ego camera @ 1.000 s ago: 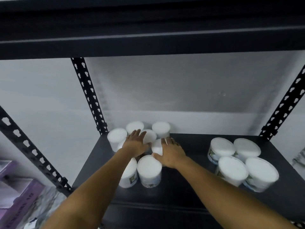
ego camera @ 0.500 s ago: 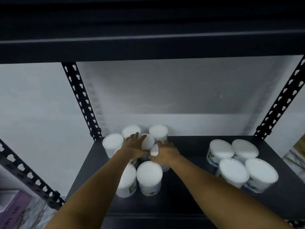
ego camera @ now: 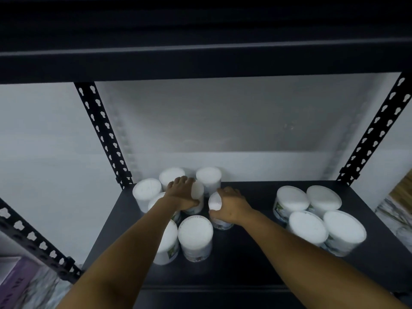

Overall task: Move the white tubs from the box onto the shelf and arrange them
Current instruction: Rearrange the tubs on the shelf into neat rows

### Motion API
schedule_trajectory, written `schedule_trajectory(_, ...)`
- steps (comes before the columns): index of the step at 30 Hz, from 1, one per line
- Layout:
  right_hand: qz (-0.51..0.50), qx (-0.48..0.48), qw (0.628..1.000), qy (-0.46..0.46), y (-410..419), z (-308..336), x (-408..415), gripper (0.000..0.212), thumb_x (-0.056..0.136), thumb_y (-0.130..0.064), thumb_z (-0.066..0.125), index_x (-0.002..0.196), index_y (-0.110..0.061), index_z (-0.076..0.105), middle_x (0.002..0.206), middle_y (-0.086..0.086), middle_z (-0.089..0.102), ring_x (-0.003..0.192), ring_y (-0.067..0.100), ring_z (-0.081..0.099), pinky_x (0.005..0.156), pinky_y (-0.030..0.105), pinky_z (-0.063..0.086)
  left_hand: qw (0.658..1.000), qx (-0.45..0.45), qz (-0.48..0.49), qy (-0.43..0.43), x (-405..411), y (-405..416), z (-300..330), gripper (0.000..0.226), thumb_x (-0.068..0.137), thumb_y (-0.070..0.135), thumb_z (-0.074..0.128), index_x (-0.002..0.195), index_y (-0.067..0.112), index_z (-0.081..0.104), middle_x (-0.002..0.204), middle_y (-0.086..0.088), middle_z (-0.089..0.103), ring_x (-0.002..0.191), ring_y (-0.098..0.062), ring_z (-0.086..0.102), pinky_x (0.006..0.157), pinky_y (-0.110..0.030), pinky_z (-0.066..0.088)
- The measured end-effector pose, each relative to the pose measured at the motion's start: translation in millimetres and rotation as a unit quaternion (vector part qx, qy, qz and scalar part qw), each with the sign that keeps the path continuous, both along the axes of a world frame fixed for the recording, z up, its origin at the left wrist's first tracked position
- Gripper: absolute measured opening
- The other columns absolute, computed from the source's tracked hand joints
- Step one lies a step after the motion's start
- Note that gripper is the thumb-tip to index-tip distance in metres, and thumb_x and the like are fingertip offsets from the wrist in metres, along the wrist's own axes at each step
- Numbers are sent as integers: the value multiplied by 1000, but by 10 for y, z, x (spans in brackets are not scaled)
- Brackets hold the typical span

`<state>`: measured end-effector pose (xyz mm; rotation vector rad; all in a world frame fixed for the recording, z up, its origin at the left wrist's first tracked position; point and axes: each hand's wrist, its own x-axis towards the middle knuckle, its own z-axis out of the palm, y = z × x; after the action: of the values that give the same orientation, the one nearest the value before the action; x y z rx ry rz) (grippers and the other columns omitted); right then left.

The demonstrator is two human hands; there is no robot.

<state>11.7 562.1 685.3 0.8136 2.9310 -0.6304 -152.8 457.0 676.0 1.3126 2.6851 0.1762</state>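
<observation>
Gripping one white tub (ego camera: 197, 198) under my left hand (ego camera: 181, 194) and another tub (ego camera: 217, 208) in my right hand (ego camera: 231, 206), I've spread them slightly apart at twelve o'clock on the shelf (ego camera: 245, 259); finger curl looks partial. Arranging continues.

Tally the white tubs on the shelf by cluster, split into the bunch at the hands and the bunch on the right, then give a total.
Tubs in the left cluster, at the hands: 8
Tubs in the right cluster: 4
Total white tubs on the shelf: 12
</observation>
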Motion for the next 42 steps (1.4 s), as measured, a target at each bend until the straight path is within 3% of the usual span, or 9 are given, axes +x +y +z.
schedule_trajectory(4,8,1,1000,7,99,42,137,78,77,-53,65,140,-17,35,136,7,40,125,29,37,102,41,39,1000,-27,7,-7,53,15,-6,82,78,48,65,145,23,25,146,-4,30,139,-25,23,112,-42,22)
schedule_trajectory(12,18,7,1000,10,297,90,384,85,78,-51,65,147,-18,28,146,6,34,133,28,32,109,40,33,999,-11,34,-9,286,49,82,85,72,50,69,142,26,29,139,-8,34,133,-30,30,109,-41,26)
schedule_trajectory(20,51,-5,999,8,542,126,628,85,76,-49,67,148,-22,28,150,0,32,137,24,29,112,36,30,998,41,-9,-35,606,119,164,83,75,47,69,143,25,28,139,-5,31,133,-27,28,108,-38,27)
schedule_trajectory(31,97,16,995,-25,843,221,816,84,79,-40,69,148,-20,27,152,2,28,140,22,25,113,30,25,996,39,-34,-76,986,314,78,85,73,48,72,143,23,31,136,-8,32,133,-32,30,110,-41,32)
schedule_trajectory(42,90,1,995,-39,1019,176,804,84,77,-38,71,147,-22,28,151,0,31,138,19,29,110,29,30,996,33,-40,-78,1042,445,-17,83,77,48,70,144,20,30,141,-9,30,133,-32,30,110,-44,34)
